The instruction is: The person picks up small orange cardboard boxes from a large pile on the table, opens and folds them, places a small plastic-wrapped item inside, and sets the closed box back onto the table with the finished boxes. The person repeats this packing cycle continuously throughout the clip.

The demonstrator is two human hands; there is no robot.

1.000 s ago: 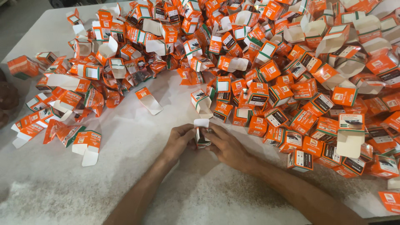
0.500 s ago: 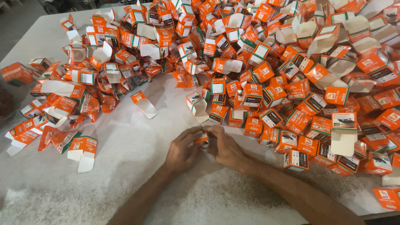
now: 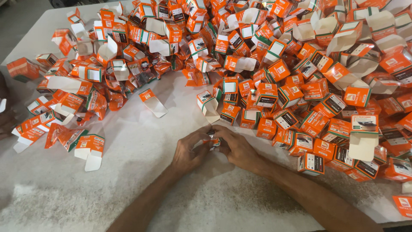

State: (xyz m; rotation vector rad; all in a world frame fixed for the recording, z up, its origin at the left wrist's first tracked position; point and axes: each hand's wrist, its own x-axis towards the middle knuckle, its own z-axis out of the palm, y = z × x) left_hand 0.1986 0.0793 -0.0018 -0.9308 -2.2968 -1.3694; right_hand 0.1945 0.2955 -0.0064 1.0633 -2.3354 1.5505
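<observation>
My left hand (image 3: 189, 150) and my right hand (image 3: 236, 148) meet low over the white table (image 3: 141, 172), fingers curled around one small orange carton (image 3: 212, 140). Only a sliver of that carton shows between my fingertips; both hands grip it. Just beyond my hands begins a big heap of small orange and white cartons (image 3: 274, 73), many with open white flaps. An open carton (image 3: 207, 105) stands upright a little above my hands.
Loose cartons lie scattered at the left, such as one with its flap down (image 3: 89, 148) and another lying alone (image 3: 152, 102). Another person's hand (image 3: 6, 120) shows at the left edge. The table's far left corner meets a grey floor (image 3: 21, 21).
My hands have closed over the small carton; its white flap, upright a second ago, is now folded down and hidden between my fingers. The view has shifted slightly.
</observation>
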